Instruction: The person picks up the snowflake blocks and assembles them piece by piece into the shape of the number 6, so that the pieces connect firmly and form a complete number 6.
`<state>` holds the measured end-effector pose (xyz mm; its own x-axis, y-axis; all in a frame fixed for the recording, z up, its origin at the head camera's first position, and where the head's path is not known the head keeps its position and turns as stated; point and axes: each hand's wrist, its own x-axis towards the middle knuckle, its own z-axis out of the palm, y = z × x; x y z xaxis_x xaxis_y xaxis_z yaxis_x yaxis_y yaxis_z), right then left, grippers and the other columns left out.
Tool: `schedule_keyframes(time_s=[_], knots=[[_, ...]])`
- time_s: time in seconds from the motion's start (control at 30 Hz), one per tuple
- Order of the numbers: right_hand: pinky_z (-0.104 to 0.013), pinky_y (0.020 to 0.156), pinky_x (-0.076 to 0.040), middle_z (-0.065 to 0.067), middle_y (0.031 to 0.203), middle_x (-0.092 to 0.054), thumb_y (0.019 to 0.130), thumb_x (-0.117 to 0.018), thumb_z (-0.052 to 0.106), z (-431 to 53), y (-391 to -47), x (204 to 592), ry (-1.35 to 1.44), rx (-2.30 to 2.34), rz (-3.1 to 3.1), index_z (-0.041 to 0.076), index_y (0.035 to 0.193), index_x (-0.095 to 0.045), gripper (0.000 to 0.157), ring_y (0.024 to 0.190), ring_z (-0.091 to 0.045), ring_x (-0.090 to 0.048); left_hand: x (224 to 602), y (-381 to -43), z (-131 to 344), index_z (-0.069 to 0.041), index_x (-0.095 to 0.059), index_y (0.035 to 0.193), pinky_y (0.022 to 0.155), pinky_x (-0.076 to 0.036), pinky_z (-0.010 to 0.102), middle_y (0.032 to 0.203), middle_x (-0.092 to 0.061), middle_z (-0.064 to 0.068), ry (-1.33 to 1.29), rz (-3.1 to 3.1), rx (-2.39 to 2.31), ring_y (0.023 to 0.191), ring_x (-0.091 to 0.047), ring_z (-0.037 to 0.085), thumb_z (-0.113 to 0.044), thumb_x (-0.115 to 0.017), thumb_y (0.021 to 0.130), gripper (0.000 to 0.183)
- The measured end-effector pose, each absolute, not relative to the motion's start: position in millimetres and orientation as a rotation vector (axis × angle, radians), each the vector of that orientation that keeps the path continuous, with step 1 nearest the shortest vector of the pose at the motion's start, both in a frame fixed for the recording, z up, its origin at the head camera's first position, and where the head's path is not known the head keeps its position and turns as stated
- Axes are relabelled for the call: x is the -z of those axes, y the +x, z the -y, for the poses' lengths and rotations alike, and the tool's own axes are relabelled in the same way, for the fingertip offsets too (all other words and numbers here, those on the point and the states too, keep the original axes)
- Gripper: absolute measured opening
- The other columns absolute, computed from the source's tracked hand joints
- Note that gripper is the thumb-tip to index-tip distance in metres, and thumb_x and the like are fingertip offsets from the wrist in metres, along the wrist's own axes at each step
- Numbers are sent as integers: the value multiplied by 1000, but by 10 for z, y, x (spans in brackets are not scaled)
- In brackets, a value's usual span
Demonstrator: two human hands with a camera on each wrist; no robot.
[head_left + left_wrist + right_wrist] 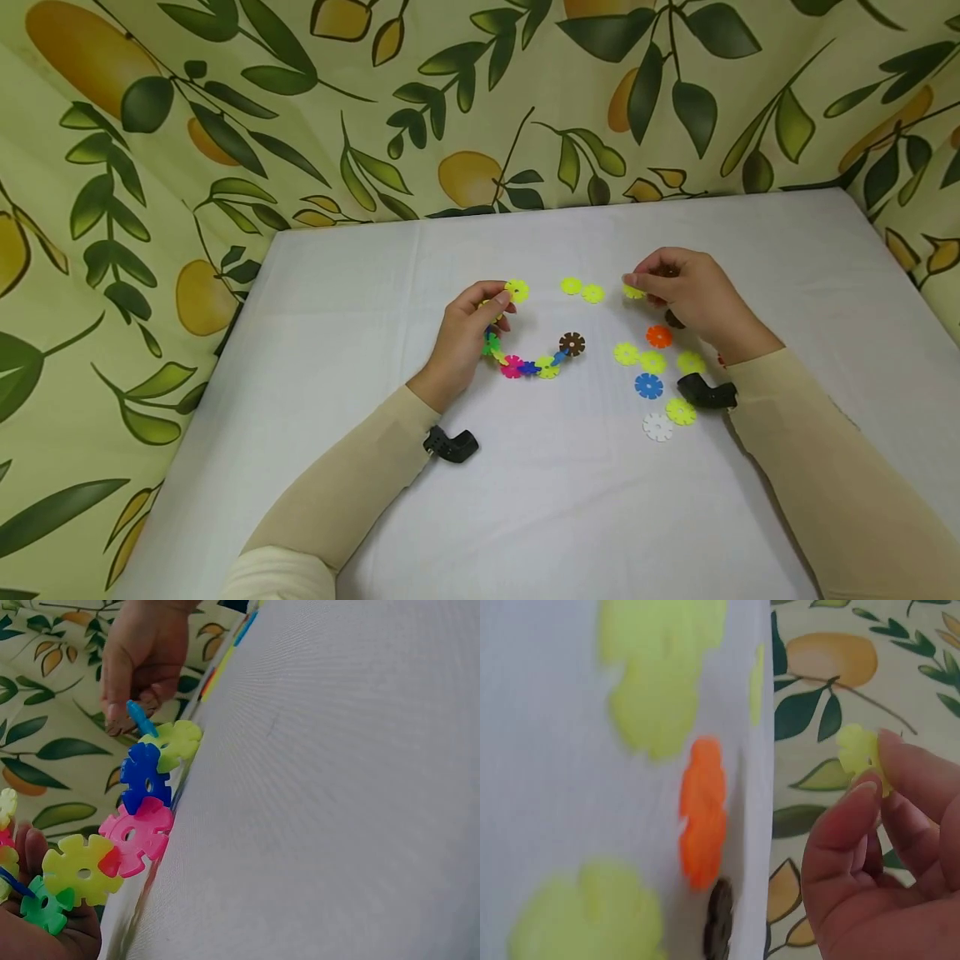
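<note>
My left hand point(465, 337) grips one end of a chain of notched, flower-shaped plastic discs, with a yellow disc point(517, 291) showing at the fingertips. From there the chain curves down past a pink disc point(137, 836) and a dark blue disc point(145, 778) to a brown disc point(572, 344) at its far end. Over on the right, my right hand point(693, 296) pinches a single yellow disc point(861, 756) between thumb and index finger, apart from the chain. In the left wrist view, part of the chain lies hidden behind the left fingers.
Loose discs lie around the right hand: an orange disc point(659, 337), a blue disc point(648, 386), a white disc point(657, 427) and several yellow ones. Two yellow discs point(592, 293) lie between the hands. A white cloth point(360, 333) covers the table, with a patterned curtain point(480, 100) behind.
</note>
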<state>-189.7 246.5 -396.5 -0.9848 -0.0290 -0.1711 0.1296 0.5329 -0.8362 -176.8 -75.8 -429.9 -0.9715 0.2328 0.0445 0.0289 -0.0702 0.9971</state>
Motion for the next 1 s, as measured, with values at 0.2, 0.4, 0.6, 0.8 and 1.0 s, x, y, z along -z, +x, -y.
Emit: schedule_keyframes(time_s=[0.2,0.4,0.6,0.8,1.0], knots=[[-31,69,-52,-18,100,-62,109,-71,38,-2310,-1824,3851,6,1630,-2495,1,116,-65,38,84,-28,-58,4270,-1727,726,-2,-72,123,85,-51,44,105,-68,11,310,-2018,-2204,84,-61,23,-25,-61,113,27],[-29,77,-60,-17,99,-69,113,-64,16,-2056,-1722,3799,-173,1841,-2121,-8,114,-57,25,85,-25,-68,4252,-1685,700,1,-73,123,83,-54,38,102,-67,6,324,-2042,-2221,83,-61,22,-23,-63,112,28],[-28,71,-62,-17,92,-73,110,-65,9,-1858,-1642,3844,-140,2013,-1743,-6,109,-57,16,78,-24,-74,4245,-1658,680,4,-75,124,79,-54,31,101,-66,6,398,-2048,-2249,82,-61,23,-20,-67,111,29],[-24,69,-60,-14,89,-74,112,-60,5,-1777,-1614,3885,-97,2158,-1469,-1,101,-64,13,73,-18,-71,4243,-1639,673,4,-77,121,76,-51,33,99,-65,8,548,-2079,-2244,83,-59,27,-16,-66,111,25],[-20,68,-59,-10,88,-76,114,-46,0,-1729,-1578,3895,-174,2263,-1181,1,98,-68,28,74,-13,-73,4221,-1608,686,7,-79,118,76,-51,32,102,-66,11,697,-2132,-2233,86,-59,30,-9,-66,109,22]])
